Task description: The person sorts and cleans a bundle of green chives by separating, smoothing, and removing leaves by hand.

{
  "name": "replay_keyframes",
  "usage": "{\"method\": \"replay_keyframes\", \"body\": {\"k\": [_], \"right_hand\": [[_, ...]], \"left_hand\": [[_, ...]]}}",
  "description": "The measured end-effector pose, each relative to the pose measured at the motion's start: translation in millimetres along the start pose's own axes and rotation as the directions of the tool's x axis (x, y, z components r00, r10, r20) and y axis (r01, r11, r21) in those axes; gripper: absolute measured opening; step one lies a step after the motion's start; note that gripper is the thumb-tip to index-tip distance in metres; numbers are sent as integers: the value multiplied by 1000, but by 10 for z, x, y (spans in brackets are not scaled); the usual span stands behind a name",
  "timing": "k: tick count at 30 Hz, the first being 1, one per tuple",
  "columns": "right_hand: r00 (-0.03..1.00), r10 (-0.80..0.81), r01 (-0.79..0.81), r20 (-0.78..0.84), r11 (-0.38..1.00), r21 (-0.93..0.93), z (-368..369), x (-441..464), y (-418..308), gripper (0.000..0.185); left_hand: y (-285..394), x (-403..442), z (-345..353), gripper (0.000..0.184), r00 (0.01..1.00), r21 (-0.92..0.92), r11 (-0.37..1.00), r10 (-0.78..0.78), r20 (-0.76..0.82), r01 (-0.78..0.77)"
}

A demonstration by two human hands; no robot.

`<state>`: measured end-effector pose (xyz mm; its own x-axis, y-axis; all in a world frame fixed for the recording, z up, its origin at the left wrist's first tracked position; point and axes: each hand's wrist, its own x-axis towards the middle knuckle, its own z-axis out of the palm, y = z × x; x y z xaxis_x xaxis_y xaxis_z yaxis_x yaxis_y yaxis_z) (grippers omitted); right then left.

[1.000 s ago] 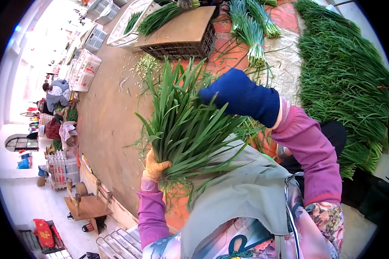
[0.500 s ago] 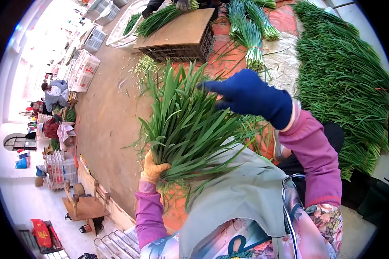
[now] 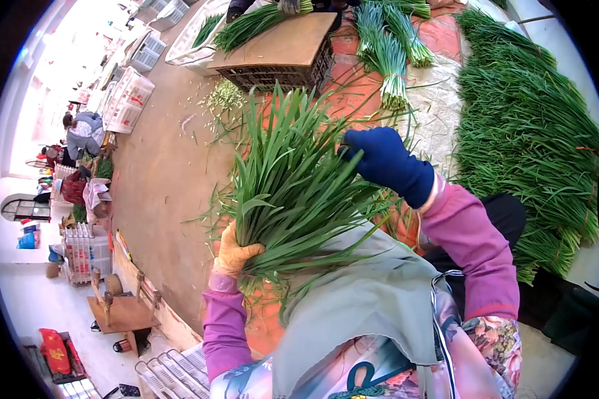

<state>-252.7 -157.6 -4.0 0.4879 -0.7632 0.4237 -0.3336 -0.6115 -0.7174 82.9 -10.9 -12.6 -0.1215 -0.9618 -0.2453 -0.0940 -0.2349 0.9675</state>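
My left hand [image 3: 238,253], in a yellow glove, is wrapped round the lower part of a thick bunch of garlic chives [image 3: 289,179]. The long green leaves fan upward and to the right, some lying across my grey apron [image 3: 359,292]. At the right edge of the leaves is my right hand [image 3: 386,163], in a dark blue glove, its fingers curled in a pinch at a leaf. The fingertips are partly hidden among the foliage.
A large heap of chives [image 3: 519,126] lies on the right. Tied bundles [image 3: 391,73] rest on the orange sheet [image 3: 359,100] ahead. A board on a dark crate [image 3: 276,50] stands at the top, where another person's gloved hand [image 3: 289,6] holds greens. White baskets [image 3: 130,103] line the left.
My right hand has moved down and slightly right; its extended fingers have curled into a pinch at the leaves. My left hand keeps its grip on the bunch.
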Motion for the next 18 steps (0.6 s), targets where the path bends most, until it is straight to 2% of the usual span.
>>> {"method": "replay_keyframes", "body": {"k": [2, 3, 4, 6, 7, 8, 9, 10, 12, 14, 16, 18], "right_hand": [[997, -13, 47, 79, 892, -450, 13, -57, 130, 10], [992, -94, 123, 84, 861, -494, 20, -54, 201, 10], [991, -97, 132, 96, 858, -497, 43, -44, 258, 10], [995, -104, 86, 0, 822, -564, 96, -28, 360, 10], [997, -74, 63, 9, 778, -625, 88, 11, 429, 8], [989, -113, 23, -100, 768, -639, 85, 11, 761, 7], [975, -18, -138, -221, 730, -670, -31, 16, 934, 5], [962, 184, -274, -203, 628, -729, -205, -4, 1001, 5], [934, 299, -348, -196, 639, -686, -461, -134, 1088, 11], [974, 123, -205, -190, 841, -501, -665, -218, 991, 30], [942, 314, -333, -116, 914, -231, -845, -144, 517, 50], [966, 257, -258, -37, 939, -227, -898, -116, -12, 56]], "left_hand": [[66, 29, 70, 65, 1000, 23, 1000, 20, 15, -21], [110, 62, 110, 63, 999, 52, 998, 42, 29, -43], [136, 82, 141, 63, 999, 40, 998, 45, 24, -46], [183, 102, 191, 61, 999, 81, 996, 28, 33, -31], [212, 120, 210, 60, 999, 76, 997, 28, 43, -31], [218, 102, 225, 60, 999, 68, 997, 29, 41, -32], [220, 88, 230, 60, 999, 52, 998, 23, 36, -25], [223, 89, 220, 60, 999, 41, 999, 19, 33, -20], [186, 89, 171, 61, 997, 16, 998, 61, 47, -61], [151, 62, 153, 62, 1000, -15, 1000, 24, 13, -24], [187, 60, 161, 64, 1000, -42, 999, -3, 17, 4], [219, 56, 160, 65, 998, -80, 995, -54, 28, 56]]}}
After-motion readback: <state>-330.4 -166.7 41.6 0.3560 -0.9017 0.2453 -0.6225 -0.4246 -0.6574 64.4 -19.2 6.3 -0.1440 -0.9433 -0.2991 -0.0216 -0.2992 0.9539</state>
